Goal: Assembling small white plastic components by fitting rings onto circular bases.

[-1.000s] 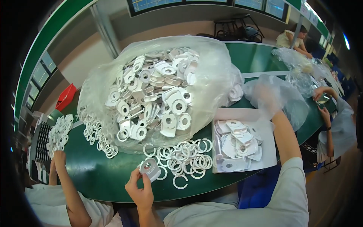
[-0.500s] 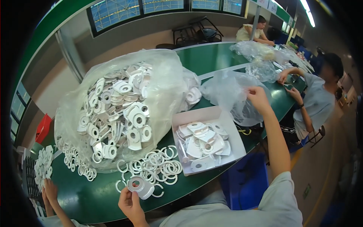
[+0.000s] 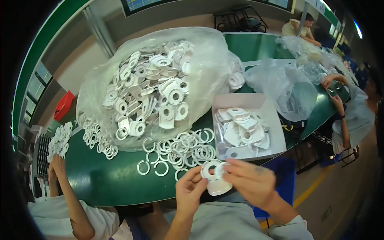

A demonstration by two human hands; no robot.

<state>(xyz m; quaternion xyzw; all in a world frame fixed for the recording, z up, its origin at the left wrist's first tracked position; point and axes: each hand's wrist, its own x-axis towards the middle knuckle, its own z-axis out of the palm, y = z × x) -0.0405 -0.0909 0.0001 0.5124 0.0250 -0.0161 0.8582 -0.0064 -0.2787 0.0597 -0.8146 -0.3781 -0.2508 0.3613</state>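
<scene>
Low in front of me, my left hand (image 3: 190,192) pinches a white plastic part (image 3: 219,188), a flat plate with a round hole and a curved lower edge. My right hand (image 3: 252,182) reaches in from the other side, its fingers closed together against the part beside the hole. A pale blur (image 3: 220,169) shows at those fingertips; I cannot make out what it is. Just beyond my hands lies a pile of white open rings (image 3: 186,149). A white box (image 3: 276,140) holding similar white parts (image 3: 242,130) stands behind my right hand.
A large clear bag (image 3: 204,88) full of white parts covers the table's middle. An empty-looking crumpled plastic bag (image 3: 286,88) lies to its right. On the left, another person's hands (image 3: 57,166) are at a pile of white pieces (image 3: 60,140). A co-worker (image 3: 348,108) sits at the right.
My right hand has come down from the crumpled bag to the white part. My left hand has brought that part right, away from the rings. The whole view has shifted.
</scene>
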